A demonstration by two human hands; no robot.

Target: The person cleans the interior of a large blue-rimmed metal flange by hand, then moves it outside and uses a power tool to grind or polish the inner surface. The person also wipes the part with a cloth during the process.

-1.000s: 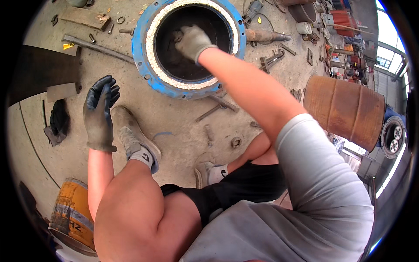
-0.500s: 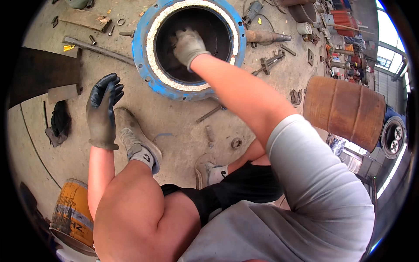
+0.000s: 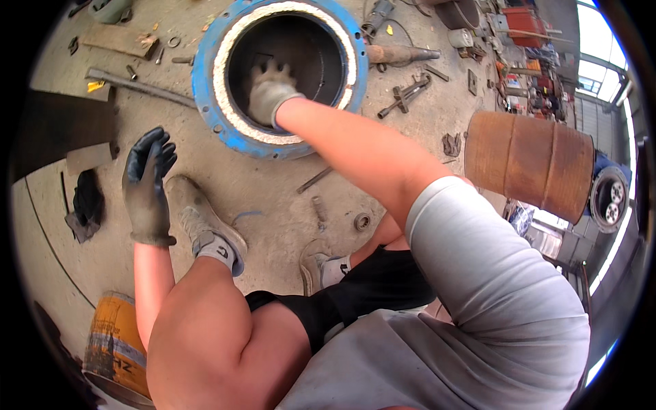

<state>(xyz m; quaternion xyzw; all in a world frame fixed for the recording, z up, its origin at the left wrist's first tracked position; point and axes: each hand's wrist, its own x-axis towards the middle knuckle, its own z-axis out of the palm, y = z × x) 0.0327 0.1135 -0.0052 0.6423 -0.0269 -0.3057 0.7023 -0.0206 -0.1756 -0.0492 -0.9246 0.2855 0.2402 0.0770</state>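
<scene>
A blue flanged cylinder (image 3: 203,89) is sitting on the floor (image 3: 273,225) in front of me, w/ a rough white ring (image 3: 220,75) lining its dark hole. My R hand (image 3: 271,94), in a gray glove, is hanging inside. Its fingers are looking bent and spread, but my palm is hiding, so I'm unable to say if it's gripping anything. I'm guessing this step is hand work in the hole; the next move is prob. calling for a good look under my palm. My L hand (image 3: 147,178) is hanging near my L shoe (image 3: 195,212), fingers half curled, holding nothing. A puller-like tool (image 3: 405,97) is lying R of the cylinder; a rusty drum (image 3: 526,164) is resting farther R.
</scene>
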